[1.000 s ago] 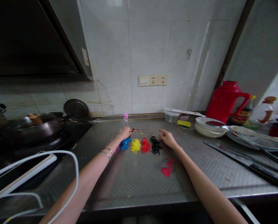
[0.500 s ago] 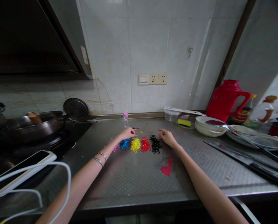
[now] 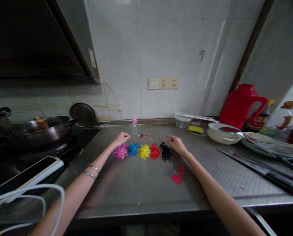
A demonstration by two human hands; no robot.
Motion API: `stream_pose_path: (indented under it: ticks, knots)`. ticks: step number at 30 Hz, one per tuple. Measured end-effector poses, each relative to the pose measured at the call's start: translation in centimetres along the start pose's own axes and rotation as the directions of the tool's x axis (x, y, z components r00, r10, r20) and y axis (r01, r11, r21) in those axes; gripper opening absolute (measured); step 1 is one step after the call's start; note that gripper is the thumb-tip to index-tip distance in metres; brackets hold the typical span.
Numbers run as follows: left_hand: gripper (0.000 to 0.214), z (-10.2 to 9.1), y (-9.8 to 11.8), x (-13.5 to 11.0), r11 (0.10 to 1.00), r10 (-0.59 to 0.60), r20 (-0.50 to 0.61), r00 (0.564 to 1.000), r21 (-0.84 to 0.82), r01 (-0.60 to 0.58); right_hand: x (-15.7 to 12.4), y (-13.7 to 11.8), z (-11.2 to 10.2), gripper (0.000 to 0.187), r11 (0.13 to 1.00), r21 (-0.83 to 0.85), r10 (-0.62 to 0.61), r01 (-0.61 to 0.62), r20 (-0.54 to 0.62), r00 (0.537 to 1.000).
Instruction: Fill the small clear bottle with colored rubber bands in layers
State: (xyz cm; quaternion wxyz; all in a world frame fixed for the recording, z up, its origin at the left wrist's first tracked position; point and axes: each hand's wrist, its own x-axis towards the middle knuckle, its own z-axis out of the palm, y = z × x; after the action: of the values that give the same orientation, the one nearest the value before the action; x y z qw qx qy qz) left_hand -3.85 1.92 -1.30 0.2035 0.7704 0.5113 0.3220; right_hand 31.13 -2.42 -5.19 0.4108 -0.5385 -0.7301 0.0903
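The left hand (image 3: 123,137) is poised over the grey textured metal counter (image 3: 126,196), just behind the loose pile of thin bright-pink bands (image 3: 121,152), with its fingertips drawn towards one another; how tightly they meet, and whether a band is pinched between them, cannot be told at this size. Two silver-coloured bracelets (image 3: 91,172) circle that forearm. The right hand (image 3: 176,145) is partly open near the counter, index finger stretched out leftwards and the others loosely curled, with nothing visible in its grasp; it is just beside the pile of black bands (image 3: 165,152). Between the pink and black piles, in one row from left to right, lie the piles of blue bands (image 3: 134,149), yellow bands (image 3: 144,152) and red bands (image 3: 155,152), with narrow gaps separating most neighbours. Behind the row is a small scatter of mixed-colour bands (image 3: 143,135), and a single yellow piece (image 3: 151,139) lies to its right. A small clear bottle with a pink top (image 3: 134,127) stands upright near the wall, behind the blue pile. In front of the black pile, towards the person, lies a flat red scrap with a jagged edge (image 3: 177,177). Further right are a yellow sponge (image 3: 196,129), stacked cream-white bowls (image 3: 222,137) and a red plastic jug-like flask with a handle (image 3: 240,108); a dark metal pan (image 3: 41,134) sits well to the left.
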Motion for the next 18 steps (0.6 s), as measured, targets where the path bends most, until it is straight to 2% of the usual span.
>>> stream_pose_path:
  ticks: [3, 6, 8, 10, 13, 18]
  knots:
    - [0.03, -1.6, -2.0, -0.7, 0.986, -0.153, -0.078, 0.985, -0.074, 0.148, 1.0, -1.4, 0.6, 0.032, 0.999, -0.007, -0.048, 0.048, -0.001, 0.999]
    - [0.03, -2.1, -3.4, -1.4, 0.918, -0.346, -0.109, 0.932, -0.247, 0.312, 2.6, -2.9, 1.6, 0.03, 0.996, -0.023, -0.086, 0.087, 0.051, 0.995]
    - [0.029, -1.9, -3.9, -1.7, 0.85, -0.426, -0.097, 0.9, -0.383, 0.361, 3.7, -3.6, 2.6, 0.031, 0.993, -0.048, -0.102, 0.107, 0.101, 0.99]
    - [0.027, -1.7, -4.1, -2.0, 0.794, -0.464, -0.086, 0.882, -0.483, 0.37, 4.7, -4.0, 3.8, 0.032, 0.99, -0.083, -0.104, 0.116, 0.14, 0.985]
    - [0.024, -1.4, -4.2, -2.3, 0.755, -0.488, -0.089, 0.868, -0.542, 0.368, 5.9, -4.2, 5.7, 0.034, 0.982, -0.152, -0.084, 0.112, 0.182, 0.98]
    - [0.019, -1.0, -4.1, -2.3, 0.771, -0.494, -0.095, 0.864, -0.508, 0.385, 6.7, -3.8, 7.9, 0.038, 0.977, -0.21, 0.004, 0.048, 0.241, 0.971]
